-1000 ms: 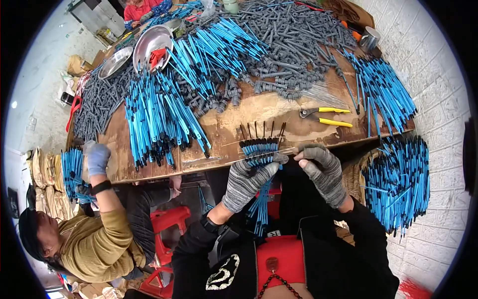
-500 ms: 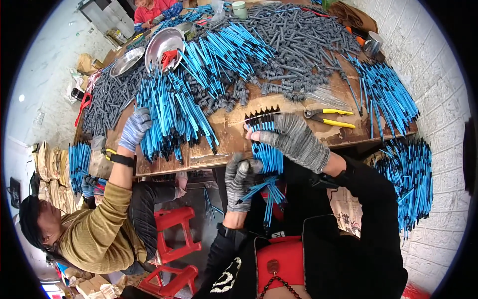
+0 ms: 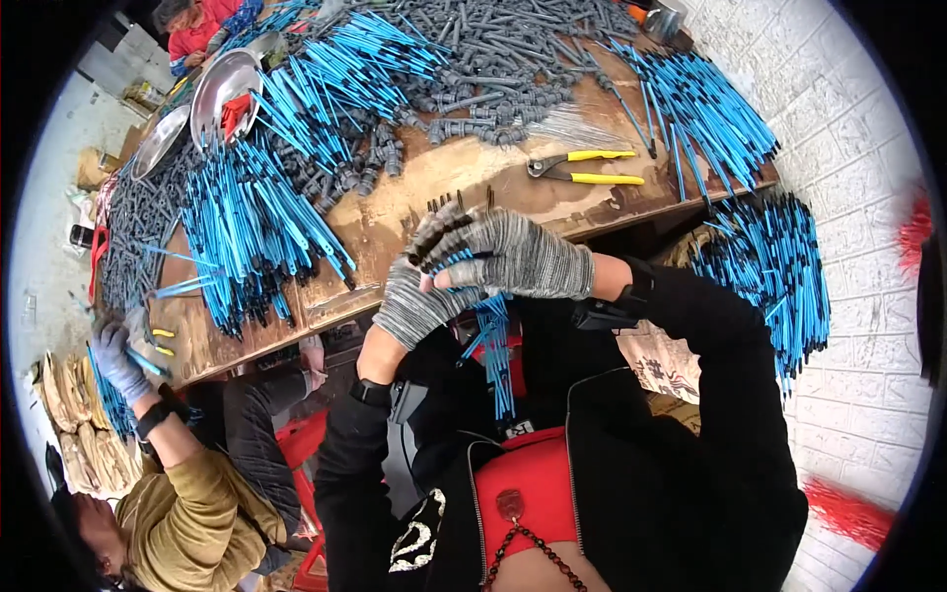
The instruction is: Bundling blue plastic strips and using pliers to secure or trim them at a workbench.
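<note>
In front of my chest, at the table's near edge, my two grey knit-gloved hands come together around a bundle of thin blue rods with black ends [image 3: 452, 260]. My right hand [image 3: 513, 259] is closed over the bundle from the right, fingers reaching across it. From the left, my left hand [image 3: 422, 301] grips the same rods; its fingers are partly hidden behind the right hand. Black tips stick up above the fingers. More blue rods [image 3: 495, 345] show below my hands, over my lap; whether they belong to the gripped bundle, I cannot tell.
Yellow-handled pliers [image 3: 587, 168] lie on the wooden table [image 3: 395, 212]. Blue rods are heaped left [image 3: 252, 232] and right [image 3: 705, 118], with grey plastic parts [image 3: 503, 59] behind and a metal bowl [image 3: 225, 94]. At left, a co-worker's gloved hand [image 3: 116, 360] holds a blue rod.
My left hand has risen to the bundle and taken hold of it. My right hand has moved left and nearer with the rods. The co-worker's arm has swung left, away from the heap.
</note>
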`<action>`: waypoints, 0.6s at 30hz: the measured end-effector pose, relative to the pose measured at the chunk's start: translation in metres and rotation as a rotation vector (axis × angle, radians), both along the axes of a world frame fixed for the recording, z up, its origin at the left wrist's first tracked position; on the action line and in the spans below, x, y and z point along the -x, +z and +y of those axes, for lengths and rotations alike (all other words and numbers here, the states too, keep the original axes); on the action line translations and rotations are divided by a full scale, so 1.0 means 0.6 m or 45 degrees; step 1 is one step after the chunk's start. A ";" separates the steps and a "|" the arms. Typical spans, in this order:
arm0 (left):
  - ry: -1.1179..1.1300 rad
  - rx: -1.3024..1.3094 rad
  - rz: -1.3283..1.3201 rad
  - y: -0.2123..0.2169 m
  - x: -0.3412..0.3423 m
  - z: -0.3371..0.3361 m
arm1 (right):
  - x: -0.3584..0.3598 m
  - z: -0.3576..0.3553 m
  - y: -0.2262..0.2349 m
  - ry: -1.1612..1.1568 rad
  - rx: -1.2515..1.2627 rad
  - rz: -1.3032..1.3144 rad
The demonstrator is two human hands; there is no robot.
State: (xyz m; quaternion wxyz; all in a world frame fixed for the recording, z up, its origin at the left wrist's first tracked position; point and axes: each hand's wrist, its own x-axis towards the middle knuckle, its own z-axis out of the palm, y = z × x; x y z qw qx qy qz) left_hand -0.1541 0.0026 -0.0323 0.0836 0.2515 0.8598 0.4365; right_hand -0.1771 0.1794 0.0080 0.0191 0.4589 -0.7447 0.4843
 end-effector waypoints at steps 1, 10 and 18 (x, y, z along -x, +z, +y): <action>-0.069 -0.101 0.112 -0.002 0.004 -0.003 | 0.007 -0.005 -0.003 0.066 0.015 0.462; -0.071 0.073 0.540 -0.010 0.015 -0.018 | -0.066 -0.012 0.036 0.121 0.150 -0.216; -0.087 0.482 0.763 0.047 -0.008 0.006 | 0.005 0.128 0.081 -0.547 0.442 -0.340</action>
